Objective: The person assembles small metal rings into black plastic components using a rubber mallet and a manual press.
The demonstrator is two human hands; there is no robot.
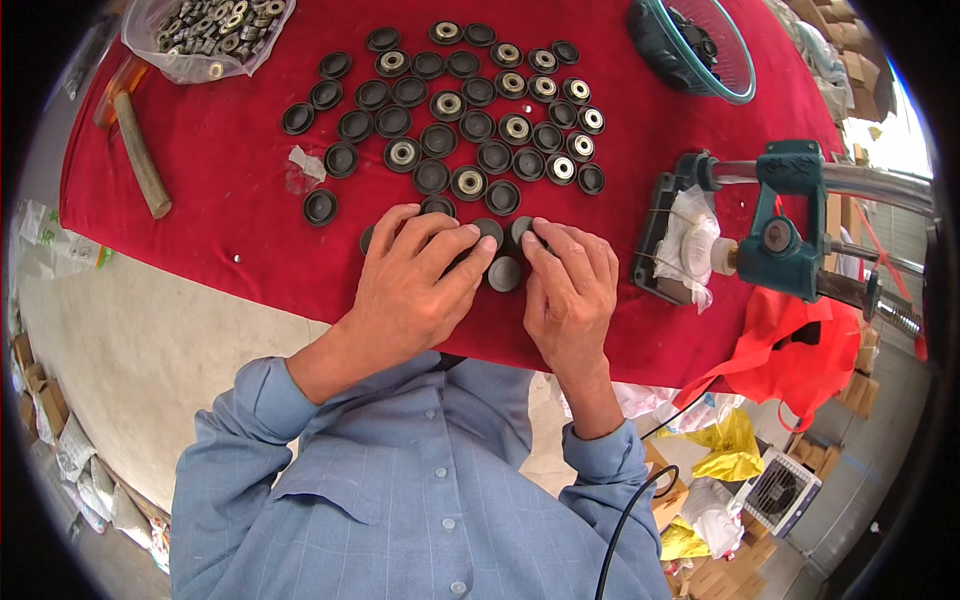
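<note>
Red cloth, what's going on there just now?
A person's left hand and right hand are at small dark cups near the closest edge of the red cloth. More cups lie spread beyond, only some with metal bearings inside. A bowl of bearings sits far left.

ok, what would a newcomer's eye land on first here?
Dozens of dark round caps, some holding shiny metal rings, spread across the red cloth. Then the left hand and right hand, touching caps near its front edge. Next, the green metal fixture at right.
</note>
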